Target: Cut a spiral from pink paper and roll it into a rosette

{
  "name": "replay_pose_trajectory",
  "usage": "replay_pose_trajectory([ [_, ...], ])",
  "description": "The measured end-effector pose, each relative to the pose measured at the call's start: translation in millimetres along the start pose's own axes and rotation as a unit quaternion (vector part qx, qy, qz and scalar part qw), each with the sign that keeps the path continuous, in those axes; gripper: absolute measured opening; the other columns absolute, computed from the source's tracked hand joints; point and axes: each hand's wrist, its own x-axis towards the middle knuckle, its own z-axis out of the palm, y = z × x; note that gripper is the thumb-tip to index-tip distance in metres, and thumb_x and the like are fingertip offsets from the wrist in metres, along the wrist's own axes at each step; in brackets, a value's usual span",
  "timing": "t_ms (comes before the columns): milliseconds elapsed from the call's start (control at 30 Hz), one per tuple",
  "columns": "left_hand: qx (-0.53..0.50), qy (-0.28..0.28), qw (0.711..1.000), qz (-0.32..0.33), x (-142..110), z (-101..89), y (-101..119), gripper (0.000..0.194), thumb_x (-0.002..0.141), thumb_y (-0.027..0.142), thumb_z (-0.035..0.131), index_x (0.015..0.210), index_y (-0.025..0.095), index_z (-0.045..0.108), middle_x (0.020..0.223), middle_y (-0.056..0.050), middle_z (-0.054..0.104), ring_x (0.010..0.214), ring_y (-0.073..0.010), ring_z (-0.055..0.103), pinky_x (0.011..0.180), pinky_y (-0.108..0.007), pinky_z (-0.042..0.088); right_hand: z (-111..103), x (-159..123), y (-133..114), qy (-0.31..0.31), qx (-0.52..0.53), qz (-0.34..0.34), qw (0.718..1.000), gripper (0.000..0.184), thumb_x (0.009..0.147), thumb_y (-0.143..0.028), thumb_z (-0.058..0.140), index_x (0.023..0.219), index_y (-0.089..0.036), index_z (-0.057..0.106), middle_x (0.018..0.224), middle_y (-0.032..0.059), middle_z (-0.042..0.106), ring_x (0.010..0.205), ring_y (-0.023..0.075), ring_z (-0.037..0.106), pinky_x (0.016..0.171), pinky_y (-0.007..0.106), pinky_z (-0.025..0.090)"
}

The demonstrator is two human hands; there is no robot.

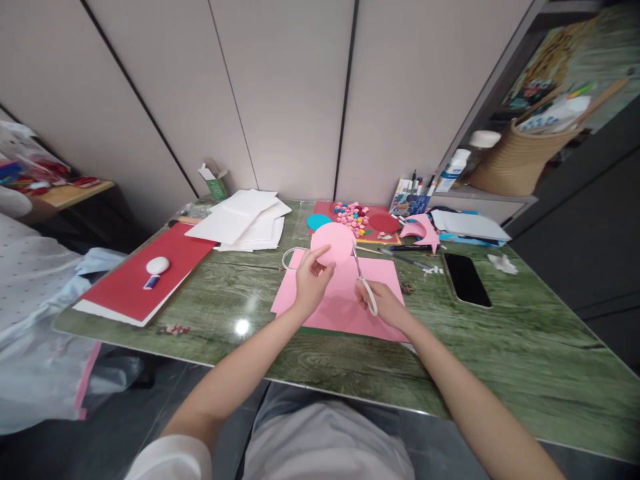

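Note:
Between the fingers and thumb of my left hand is a round pink paper disc, lifted over the table. My right hand grips white-handled scissors, whose blades point up along the disc's right edge. Whether the blades touch the paper, I cannot tell. Beneath both hands lie pink paper sheets. A curved pink paper offcut rests farther right. Behind the disc, a teal paper circle and a dark red circle lie near a heap of small pink pieces.
A black phone lies at right, near pens. White papers and a red sheet with a white round object occupy the left. A marker box stands at the back, below a shelf with a woven basket.

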Motion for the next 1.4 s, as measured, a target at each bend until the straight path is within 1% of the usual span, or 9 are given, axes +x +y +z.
replay_pose_trajectory([
  [333, 0.015, -0.017, 1.0, 0.015, 0.2, -2.2, 4.4, 0.034, 0.071, 0.017, 0.057, 0.105, 0.021, 0.057, 0.099, -0.007, 0.056, 0.081, -0.0137, 0.051, 0.066, -0.026, 0.044, 0.0, -0.4, 0.2, 0.017, 0.005, 0.011, 1.0, 0.037, 0.085, -0.043, 0.032, 0.06, -0.018, 0.043, 0.057, -0.0012, 0.048, 0.056, 0.0117, 0.045, 0.056, 0.024, 0.034],
  [533, 0.032, -0.015, 0.999, 0.018, 0.8, -3.1, 6.7, 0.034, 0.071, 0.014, 0.056, 0.104, 0.021, 0.057, 0.098, -0.006, 0.056, 0.077, -0.0117, 0.049, 0.066, -0.025, 0.043, 0.7, -1.0, -0.1, 0.017, 0.008, 0.006, 1.0, 0.036, 0.084, -0.041, 0.033, 0.061, -0.017, 0.045, 0.056, -0.0011, 0.048, 0.056, 0.0117, 0.045, 0.057, 0.024, 0.034],
  [767, 0.04, -0.011, 0.999, 0.024, 0.9, -5.6, 6.2, 0.037, 0.072, 0.012, 0.053, 0.107, 0.022, 0.057, 0.093, -0.004, 0.055, 0.067, -0.0094, 0.044, 0.061, -0.023, 0.039, -0.1, -1.4, -2.4, 0.004, 0.009, 0.001, 1.0, 0.033, 0.084, -0.037, 0.033, 0.06, -0.017, 0.045, 0.056, -0.0012, 0.048, 0.055, 0.0118, 0.045, 0.057, 0.025, 0.034],
  [900, 0.031, -0.009, 0.999, 0.022, 1.3, -6.0, 6.7, 0.037, 0.073, 0.011, 0.052, 0.107, 0.022, 0.057, 0.093, -0.004, 0.055, 0.067, -0.0094, 0.044, 0.06, -0.022, 0.039, -0.6, -1.6, -3.2, 0.004, 0.004, 0.002, 1.0, 0.035, 0.084, -0.038, 0.033, 0.059, -0.017, 0.047, 0.055, -0.0012, 0.048, 0.054, 0.0117, 0.044, 0.057, 0.025, 0.034],
  [1033, 0.028, -0.004, 0.999, 0.02, 1.1, -5.8, 8.8, 0.036, 0.073, 0.011, 0.052, 0.107, 0.022, 0.057, 0.094, -0.005, 0.054, 0.072, -0.0106, 0.046, 0.063, -0.023, 0.04, -0.9, -1.7, -4.7, -0.002, 0.003, 0.003, 1.0, 0.037, 0.084, -0.04, 0.032, 0.059, -0.017, 0.046, 0.055, -0.0011, 0.048, 0.054, 0.0116, 0.044, 0.056, 0.025, 0.034],
  [1200, 0.035, 0.006, 0.999, 0.019, -0.6, -3.4, 8.1, 0.033, 0.074, 0.018, 0.055, 0.107, 0.022, 0.056, 0.099, -0.006, 0.055, 0.078, -0.0122, 0.048, 0.066, -0.025, 0.042, 0.3, -1.3, -3.7, -0.004, 0.004, 0.002, 1.0, 0.038, 0.085, -0.042, 0.032, 0.059, -0.017, 0.045, 0.054, -0.0013, 0.047, 0.054, 0.0114, 0.044, 0.056, 0.025, 0.034],
  [1300, 0.045, 0.004, 0.999, 0.026, -1.2, -2.4, 6.0, 0.033, 0.074, 0.021, 0.056, 0.106, 0.022, 0.057, 0.095, -0.006, 0.055, 0.077, -0.0128, 0.049, 0.064, -0.024, 0.042, 0.8, -1.0, -1.5, 0.002, 0.008, 0.008, 1.0, 0.039, 0.085, -0.044, 0.031, 0.06, -0.017, 0.045, 0.054, -0.001, 0.047, 0.054, 0.0116, 0.044, 0.056, 0.025, 0.035],
  [1400, 0.05, -0.006, 0.998, 0.038, -1.3, -3.2, 5.4, 0.032, 0.074, 0.02, 0.057, 0.105, 0.023, 0.057, 0.093, -0.005, 0.055, 0.078, -0.0128, 0.048, 0.063, -0.024, 0.042, 0.6, -1.0, -0.3, 0.003, 0.011, 0.003, 1.0, 0.039, 0.084, -0.046, 0.032, 0.061, -0.017, 0.045, 0.056, -0.0005, 0.047, 0.055, 0.0119, 0.044, 0.056, 0.025, 0.036],
])
